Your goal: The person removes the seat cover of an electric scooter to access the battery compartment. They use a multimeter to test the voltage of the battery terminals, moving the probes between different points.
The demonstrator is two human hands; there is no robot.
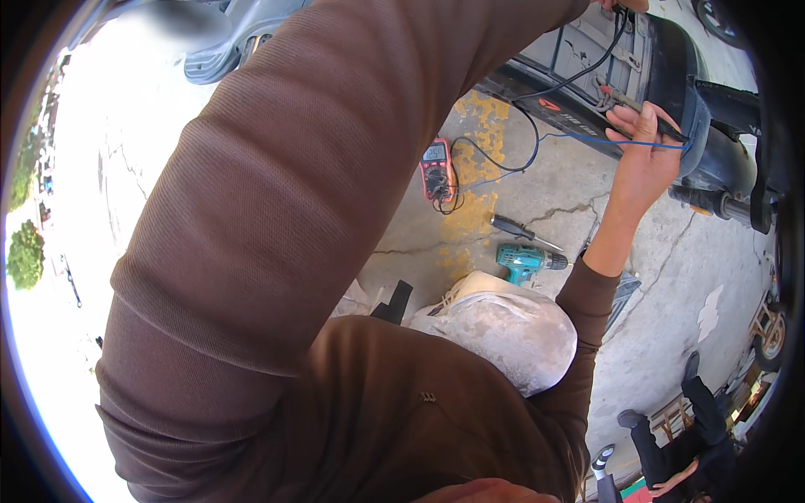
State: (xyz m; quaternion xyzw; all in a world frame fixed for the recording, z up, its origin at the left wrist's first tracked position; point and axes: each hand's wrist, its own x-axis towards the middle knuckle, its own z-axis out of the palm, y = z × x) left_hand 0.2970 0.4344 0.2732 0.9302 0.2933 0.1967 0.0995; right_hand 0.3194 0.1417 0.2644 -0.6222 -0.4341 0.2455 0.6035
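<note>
My left arm, in a brown sleeve, reaches across to the top edge. There my left hand [625, 4] is mostly cut off, its fingers closed around the end of a black test lead [608, 54]. Below it, my right hand [646, 142] pinches a red and black test probe [665, 126] over a dark battery-like case [570, 109]. A thin blue wire [587, 137] runs to this probe's tail. The probe's tip lies near metal fittings on the case; contact is unclear. On the floor lies a red multimeter [437, 170] with its display lit and leads attached.
A screwdriver [524, 230] and a teal cordless drill [521, 261] lie on the cracked concrete before my pale, dusty shoe or knee [503, 335]. Black vehicle parts [729, 117] stand at the right. A person in dark clothes [679, 444] is at the lower right, near a wheel [769, 344].
</note>
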